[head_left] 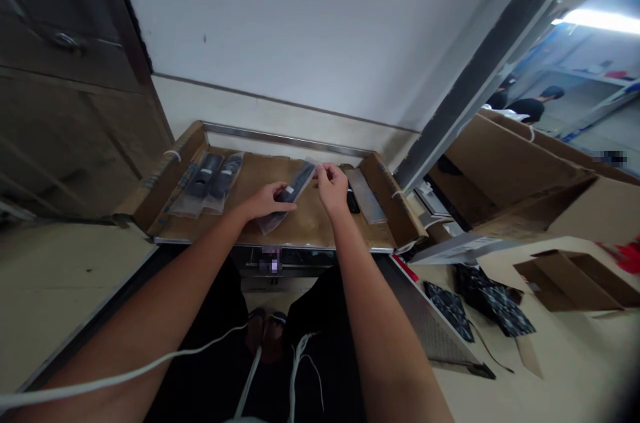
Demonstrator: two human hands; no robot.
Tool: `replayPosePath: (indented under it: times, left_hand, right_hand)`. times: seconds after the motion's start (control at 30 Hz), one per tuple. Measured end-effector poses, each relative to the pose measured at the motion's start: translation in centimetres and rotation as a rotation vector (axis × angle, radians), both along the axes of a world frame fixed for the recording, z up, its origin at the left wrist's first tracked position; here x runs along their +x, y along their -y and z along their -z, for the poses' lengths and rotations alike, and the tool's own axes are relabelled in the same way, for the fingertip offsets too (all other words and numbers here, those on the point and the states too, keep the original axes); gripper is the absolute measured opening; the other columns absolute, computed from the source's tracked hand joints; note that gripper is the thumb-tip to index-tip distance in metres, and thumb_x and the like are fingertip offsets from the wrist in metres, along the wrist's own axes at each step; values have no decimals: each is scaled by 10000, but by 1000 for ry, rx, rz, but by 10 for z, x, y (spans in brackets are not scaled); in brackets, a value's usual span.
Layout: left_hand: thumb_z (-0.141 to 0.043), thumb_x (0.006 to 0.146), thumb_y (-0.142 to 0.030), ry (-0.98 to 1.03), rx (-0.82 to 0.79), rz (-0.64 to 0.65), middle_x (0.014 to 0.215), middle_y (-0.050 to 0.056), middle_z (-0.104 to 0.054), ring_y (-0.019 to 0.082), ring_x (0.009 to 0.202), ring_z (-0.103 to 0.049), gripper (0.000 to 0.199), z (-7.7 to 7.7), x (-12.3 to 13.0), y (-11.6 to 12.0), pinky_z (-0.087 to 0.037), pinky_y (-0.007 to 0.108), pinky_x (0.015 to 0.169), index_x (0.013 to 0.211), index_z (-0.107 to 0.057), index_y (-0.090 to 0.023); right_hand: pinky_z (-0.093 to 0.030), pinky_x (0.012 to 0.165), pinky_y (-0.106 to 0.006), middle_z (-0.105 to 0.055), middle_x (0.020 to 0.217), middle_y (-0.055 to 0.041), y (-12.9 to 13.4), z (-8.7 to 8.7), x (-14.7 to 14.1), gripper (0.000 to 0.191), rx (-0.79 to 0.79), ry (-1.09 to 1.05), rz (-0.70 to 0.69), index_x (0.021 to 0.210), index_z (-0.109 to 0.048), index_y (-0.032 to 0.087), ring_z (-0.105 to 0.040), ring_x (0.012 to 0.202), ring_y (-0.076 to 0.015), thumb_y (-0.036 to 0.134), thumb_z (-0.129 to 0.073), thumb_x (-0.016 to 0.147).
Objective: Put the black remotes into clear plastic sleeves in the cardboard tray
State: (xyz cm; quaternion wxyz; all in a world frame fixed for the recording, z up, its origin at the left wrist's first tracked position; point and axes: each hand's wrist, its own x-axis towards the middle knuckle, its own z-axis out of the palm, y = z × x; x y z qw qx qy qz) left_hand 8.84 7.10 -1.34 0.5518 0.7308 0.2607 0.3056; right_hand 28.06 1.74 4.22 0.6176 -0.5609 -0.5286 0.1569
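A dark item in a clear plastic bag [301,179] lies slanted between my hands, above the cardboard-lined tray [240,226]. My left hand [270,201] grips its lower part, with a small white label showing beside the fingers. My right hand [331,184] pinches the bag's upper end. On the tray's left side rest two more bagged dark items [204,176] [229,173], side by side. Just right of my right hand, a black item [353,200] is partly hidden. Next to it lies a flat translucent bag [368,197].
Folded cardboard walls [403,219] edge the tray. A large open carton [515,176] stands at the right; a smaller box [575,279] and dark patterned bundles [493,299] are on the floor. White cords [200,347] hang before my body. People are visible beyond, upper right.
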Motion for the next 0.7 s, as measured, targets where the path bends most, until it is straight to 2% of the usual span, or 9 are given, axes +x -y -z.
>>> replayPosePath:
  times: [0.1,0.2,0.27,0.33,0.43,0.53,0.63,0.7]
  left_hand:
    - [-845,651,-382,47,-39,0,1108,88,-697,214,989,-658,521,0,0,1,-513,346,890,1090,-654,-176]
    - [-853,641,-356,81,-65,0,1086,85,-704,201,956,-664,516,-1,-1,2,-522,350,881,1081,-656,-173]
    - [-853,638,-358,68,-63,-31,1035,75,-711,197,913,-667,492,-2,-2,2,-533,344,841,1052,-660,-175]
    - [-851,637,-373,48,-23,-85,1002,66,-713,200,898,-664,473,-1,-4,1,-533,343,823,1026,-666,-178]
    - [-836,650,-413,21,79,-197,1015,59,-712,216,952,-653,470,-1,-6,1,-510,351,872,1027,-676,-183]
    - [-807,674,-442,-34,154,-351,973,50,-709,221,922,-646,451,-1,-6,0,-499,341,840,1020,-683,-179]
    - [-779,696,-444,-68,197,-579,944,51,-697,215,870,-636,419,0,-4,-3,-487,327,782,998,-667,-176]
    - [-759,713,-455,-62,179,-700,929,53,-686,210,850,-631,403,1,-3,-7,-483,320,757,986,-645,-180]
  right_hand:
    - [-504,593,-253,-573,668,25,-9,-21,0,288,44,-7,11,788,-611,186,-556,617,-134,456,-546,862]
    - [-524,559,-260,-559,647,35,-17,-39,1,238,34,-108,4,781,-593,189,-568,589,-132,420,-573,834]
    - [-536,561,-260,-554,644,40,-22,-53,5,197,23,-178,-13,776,-576,189,-599,599,-135,379,-578,830]
    - [-544,580,-260,-531,636,45,-24,-69,12,165,53,-245,29,778,-550,196,-631,625,-140,344,-549,849]
    - [-552,612,-278,-474,640,48,-21,-96,30,111,142,-340,156,793,-499,218,-662,666,-156,296,-480,870]
    - [-553,633,-303,-445,718,33,-8,-118,55,71,231,-440,309,808,-446,245,-663,678,-154,255,-412,869]
    - [-531,593,-300,-438,776,17,5,-126,83,78,262,-503,458,793,-378,273,-625,646,-143,261,-347,864]
    - [-504,551,-280,-400,739,22,10,-122,100,113,228,-509,494,755,-302,282,-577,615,-144,264,-294,866]
